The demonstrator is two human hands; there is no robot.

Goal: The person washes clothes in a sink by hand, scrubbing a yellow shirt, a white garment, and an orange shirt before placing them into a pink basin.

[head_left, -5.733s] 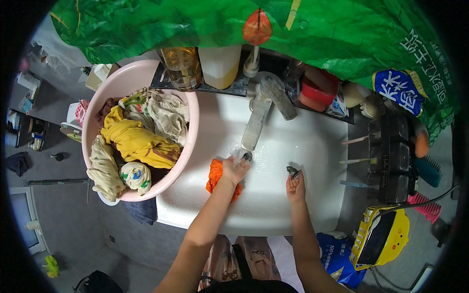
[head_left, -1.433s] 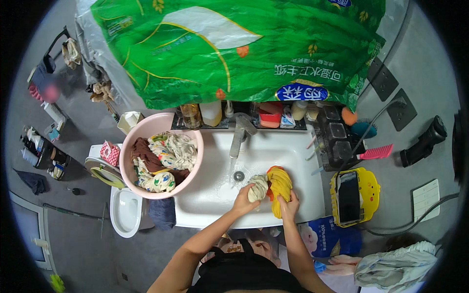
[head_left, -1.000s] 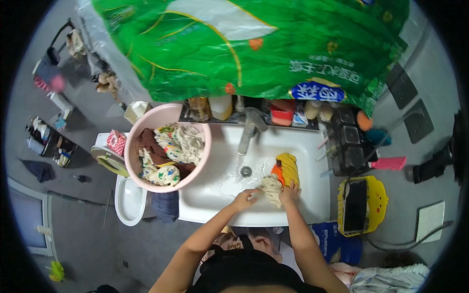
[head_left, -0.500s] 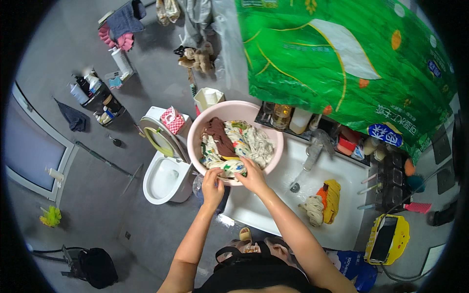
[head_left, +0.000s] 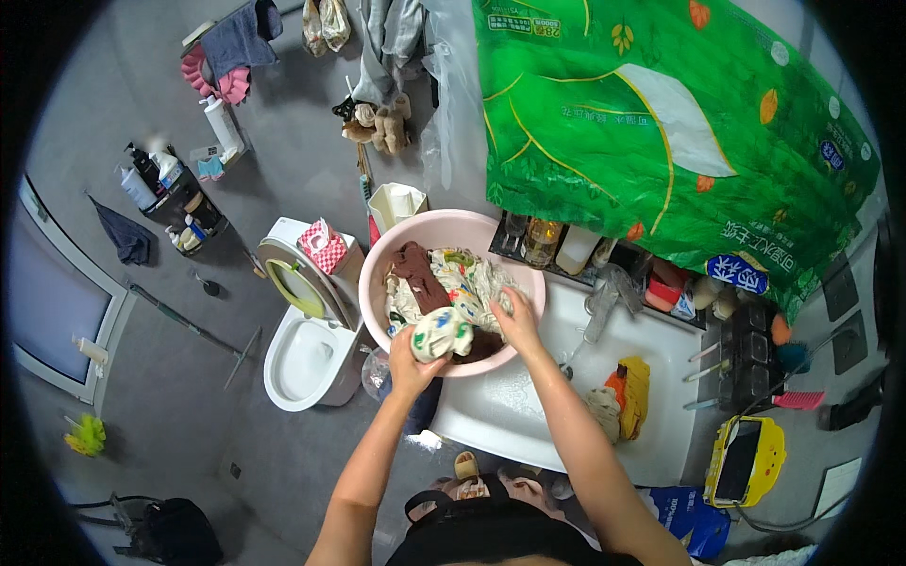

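"What could have gone wrong in the head view?"

"I judged the patterned bundle (head_left: 442,334) might have dropped over the near rim of the pink basin (head_left: 374,292), since only the left hand (head_left: 411,366) clearly clasped it, fingers curled around one side."

"And the right hand (head_left: 517,324)?"

"Half open at the cream cloth (head_left: 488,283); I couldn't tell whether it gripped any."

"How did the bundle look?"

"Balled up, off-white with green and blue patches, held above the basin's near side."
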